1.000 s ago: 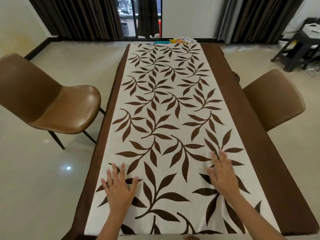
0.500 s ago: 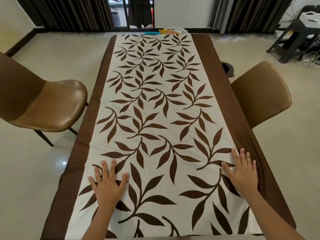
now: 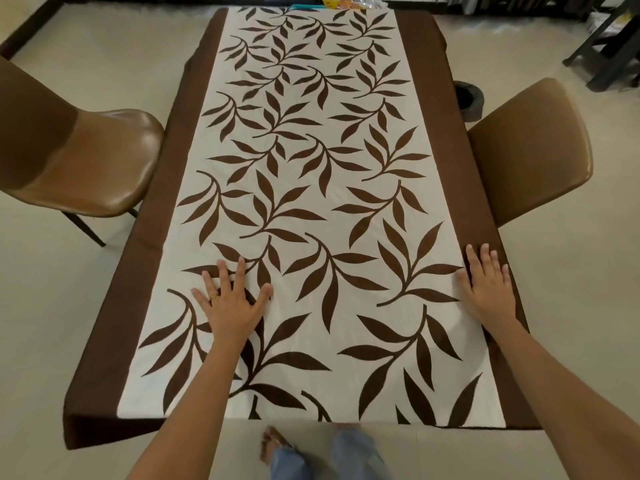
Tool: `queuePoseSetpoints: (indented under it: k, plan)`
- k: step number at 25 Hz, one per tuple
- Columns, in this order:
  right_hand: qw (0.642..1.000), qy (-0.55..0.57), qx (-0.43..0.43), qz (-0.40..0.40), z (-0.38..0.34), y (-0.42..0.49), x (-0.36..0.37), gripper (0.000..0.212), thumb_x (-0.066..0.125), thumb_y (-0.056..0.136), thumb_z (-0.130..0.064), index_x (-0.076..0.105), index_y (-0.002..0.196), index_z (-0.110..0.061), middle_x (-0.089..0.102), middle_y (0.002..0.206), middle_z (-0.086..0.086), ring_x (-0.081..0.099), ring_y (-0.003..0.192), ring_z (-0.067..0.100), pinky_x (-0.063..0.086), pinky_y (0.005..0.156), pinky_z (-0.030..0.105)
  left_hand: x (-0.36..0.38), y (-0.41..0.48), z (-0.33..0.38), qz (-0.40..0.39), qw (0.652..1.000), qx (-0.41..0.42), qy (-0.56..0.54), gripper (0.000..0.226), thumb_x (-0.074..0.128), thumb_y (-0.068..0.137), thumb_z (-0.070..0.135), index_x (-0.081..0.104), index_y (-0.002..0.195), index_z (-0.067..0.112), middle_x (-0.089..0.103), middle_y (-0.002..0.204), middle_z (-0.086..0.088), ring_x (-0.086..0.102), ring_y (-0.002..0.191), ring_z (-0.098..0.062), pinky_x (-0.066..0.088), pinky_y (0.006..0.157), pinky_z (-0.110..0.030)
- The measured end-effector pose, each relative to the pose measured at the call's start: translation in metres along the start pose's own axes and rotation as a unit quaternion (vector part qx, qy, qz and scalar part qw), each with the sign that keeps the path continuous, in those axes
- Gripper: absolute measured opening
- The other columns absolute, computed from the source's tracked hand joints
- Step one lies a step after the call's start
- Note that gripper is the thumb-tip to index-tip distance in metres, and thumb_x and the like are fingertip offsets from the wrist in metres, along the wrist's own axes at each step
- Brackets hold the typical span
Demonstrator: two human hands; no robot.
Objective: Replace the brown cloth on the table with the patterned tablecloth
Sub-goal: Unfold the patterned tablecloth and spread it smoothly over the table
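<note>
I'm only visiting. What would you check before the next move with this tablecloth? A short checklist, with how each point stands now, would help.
1. Left hand flat on the tablecloth: ok.
2. Right hand flat at the leaf panel's right edge: ok.
3. Tablecloth free of big wrinkles: ok.
4. Old cloth removed: cannot tell; the brown strips may be it or a border.
5. Left chair and right chair clear of the cloth: cannot tell; both sit close to the sides.
</note>
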State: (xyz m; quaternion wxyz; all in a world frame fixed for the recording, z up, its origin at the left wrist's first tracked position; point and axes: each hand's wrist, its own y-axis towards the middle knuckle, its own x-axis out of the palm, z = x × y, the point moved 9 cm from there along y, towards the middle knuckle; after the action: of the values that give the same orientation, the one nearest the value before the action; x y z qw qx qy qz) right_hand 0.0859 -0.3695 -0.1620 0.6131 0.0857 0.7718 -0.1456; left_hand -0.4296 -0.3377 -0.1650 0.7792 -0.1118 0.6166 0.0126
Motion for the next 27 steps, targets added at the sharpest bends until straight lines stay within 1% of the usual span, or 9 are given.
queuePoseSetpoints:
  k: [7,10,12,14,16,18,20,24,27]
  plan:
    - [1.0,0.015,0.018,0.019,0.019,-0.019,-0.009,0.068,0.012,0.094,-0.06,0.016,0.153,-0.026,0.01,0.161,0.006,0.006,0.148,0.024,0.006,0.118,0.046,0.002,-0.006,0.015,-0.018,1.0,0.026,-0.001,0.081,0.016,0.083,0.078,0.006,0.152,0.038,-0.001,0.161,-0.005,-0.008,0.146,-0.036,-0.009,0.113,-0.057]
    - [0.999,0.019,0.034,0.02,0.024,-0.031,-0.01,0.072,0.009,0.093,-0.062,0.014,0.153,-0.024,0.009,0.161,0.009,0.004,0.148,0.027,0.006,0.119,0.05,-0.019,-0.015,0.008,0.004,0.992,0.062,-0.107,0.074,0.022,0.087,0.073,0.017,0.151,0.036,0.007,0.161,-0.003,0.001,0.148,-0.03,-0.001,0.116,-0.055]
    - [0.998,0.018,0.035,0.05,0.011,-0.04,-0.018,0.074,0.009,0.093,-0.06,0.013,0.153,-0.017,0.009,0.16,0.014,0.003,0.148,0.031,0.007,0.118,0.054,-0.043,-0.025,-0.023,0.079,0.988,0.031,-0.13,0.068,0.027,0.09,0.067,0.025,0.149,0.033,0.016,0.159,-0.006,0.011,0.147,-0.03,0.007,0.117,-0.056]
    - [0.997,0.044,0.001,0.06,-0.032,-0.05,-0.02,0.07,0.014,0.095,-0.055,0.012,0.153,-0.014,0.008,0.16,0.015,0.001,0.147,0.031,0.007,0.118,0.053,-0.05,-0.037,-0.055,0.106,0.991,-0.03,-0.073,0.072,0.023,0.089,0.069,0.024,0.15,0.03,0.015,0.159,-0.01,0.011,0.146,-0.036,0.005,0.115,-0.058]
    - [0.995,0.071,-0.07,0.027,-0.092,-0.071,0.001,0.066,0.022,0.097,-0.05,0.009,0.154,-0.019,0.001,0.161,0.01,-0.005,0.148,0.028,0.002,0.119,0.048,-0.035,-0.047,-0.074,0.059,0.996,-0.062,-0.028,0.079,0.017,0.085,0.076,0.016,0.152,0.034,0.007,0.161,-0.01,0.003,0.145,-0.042,-0.004,0.112,-0.061]
    - [0.992,0.038,-0.122,0.008,-0.13,-0.093,0.027,0.067,0.023,0.097,-0.053,0.006,0.154,-0.024,-0.002,0.161,0.005,-0.007,0.148,0.023,-0.001,0.119,0.046,-0.018,-0.053,-0.084,0.015,0.997,-0.071,-0.012,0.08,0.013,0.082,0.079,0.005,0.151,0.04,0.001,0.161,-0.009,-0.005,0.144,-0.044,-0.011,0.109,-0.062]
    - [0.994,0.014,-0.11,0.001,-0.129,-0.097,0.036,0.069,0.02,0.095,-0.06,0.009,0.154,-0.027,0.004,0.161,0.005,-0.003,0.149,0.023,0.001,0.119,0.046,-0.014,-0.053,-0.09,0.009,0.998,-0.063,0.0,0.078,0.014,0.083,0.079,0.001,0.151,0.042,0.001,0.161,-0.008,-0.005,0.145,-0.042,-0.013,0.109,-0.06]
    - [0.995,0.006,-0.099,-0.011,-0.105,-0.095,0.029,0.073,0.017,0.091,-0.067,0.009,0.154,-0.029,0.006,0.161,0.005,-0.001,0.148,0.024,0.003,0.119,0.05,-0.022,-0.055,-0.117,0.026,0.997,-0.071,-0.009,0.073,0.015,0.086,0.075,0.006,0.151,0.042,0.008,0.161,-0.006,0.003,0.147,-0.034,-0.005,0.113,-0.059]
    - [0.997,0.02,-0.073,0.003,-0.131,-0.101,0.024,0.079,0.007,0.092,-0.066,0.014,0.153,-0.017,0.009,0.16,0.012,0.001,0.148,0.028,0.011,0.117,0.057,-0.034,-0.058,-0.152,0.043,0.993,-0.103,-0.029,0.077,0.011,0.085,0.075,0.007,0.152,0.038,0.008,0.161,-0.009,0.0,0.147,-0.033,-0.007,0.114,-0.056]
